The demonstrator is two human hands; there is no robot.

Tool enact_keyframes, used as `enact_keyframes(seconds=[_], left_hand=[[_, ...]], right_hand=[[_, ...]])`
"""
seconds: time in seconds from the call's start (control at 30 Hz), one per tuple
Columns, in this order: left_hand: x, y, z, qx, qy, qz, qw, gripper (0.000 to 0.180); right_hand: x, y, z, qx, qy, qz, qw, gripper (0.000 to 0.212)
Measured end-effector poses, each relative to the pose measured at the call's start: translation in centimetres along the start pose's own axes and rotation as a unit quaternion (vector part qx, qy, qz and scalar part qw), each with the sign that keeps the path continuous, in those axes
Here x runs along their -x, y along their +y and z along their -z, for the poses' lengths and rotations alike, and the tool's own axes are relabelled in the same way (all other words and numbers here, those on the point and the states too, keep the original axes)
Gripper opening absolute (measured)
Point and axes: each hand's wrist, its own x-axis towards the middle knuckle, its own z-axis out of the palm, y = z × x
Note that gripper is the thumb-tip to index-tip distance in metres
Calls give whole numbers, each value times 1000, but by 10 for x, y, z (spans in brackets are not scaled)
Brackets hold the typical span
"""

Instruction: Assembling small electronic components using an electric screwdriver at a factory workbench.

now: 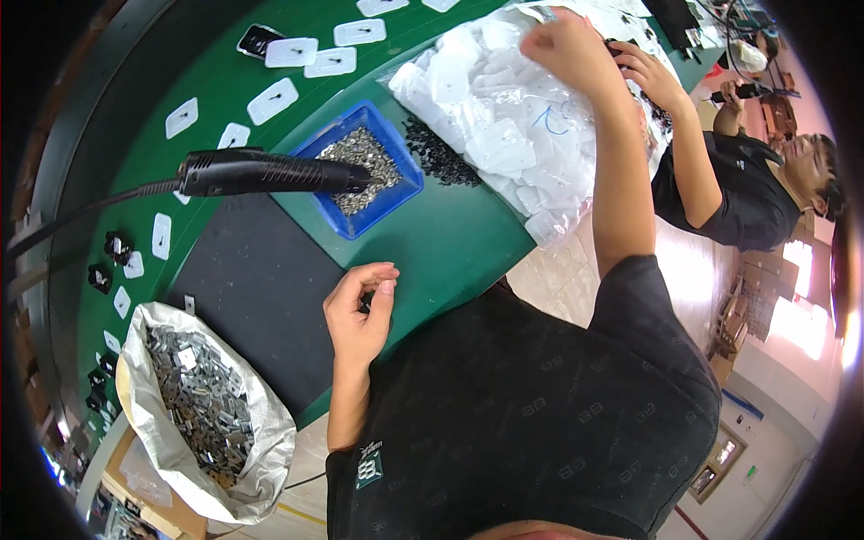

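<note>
My left hand [357, 315] is curled above the front edge of the green table, by the black mat [261, 288]. Its thumb and fingers come close together; a dark spot shows between them, too small to name. My right hand [573, 52] reaches over the far part of a clear plastic bag [486, 108] full of white plastic plates. Its fingers are bent inward, and what they hold, if anything, is hidden. Left of the bag are a pile of small black parts [438, 155] and a blue tray [409, 180] of small metal pieces.
A black corded electric screwdriver [261, 173] hangs over the tray. A white sack [274, 450] of metal parts stands at the front left. Several white plates [273, 101] lie across the green table [432, 234]. A co-worker's hand [650, 76] is close to my right hand.
</note>
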Motion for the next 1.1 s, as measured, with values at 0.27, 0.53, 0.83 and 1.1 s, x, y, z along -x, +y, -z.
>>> enact_keyframes(seconds=[0.27,0.53,0.83,1.1], left_hand=[[-14,5,-5,-24,-73,-12,997,17],[-4,9,-12,9,-44,4,999,18],[-9,20,-29,145,-110,-33,983,69],[17,5,-17,102,14,109,989,18]], right_hand=[[58,9,-23,-109,-134,-106,979,29],[72,8,4,-115,-7,-136,984,30],[125,-143,23,-455,-123,-18,882,14],[105,-135,-54,-259,-15,-23,966,13]])
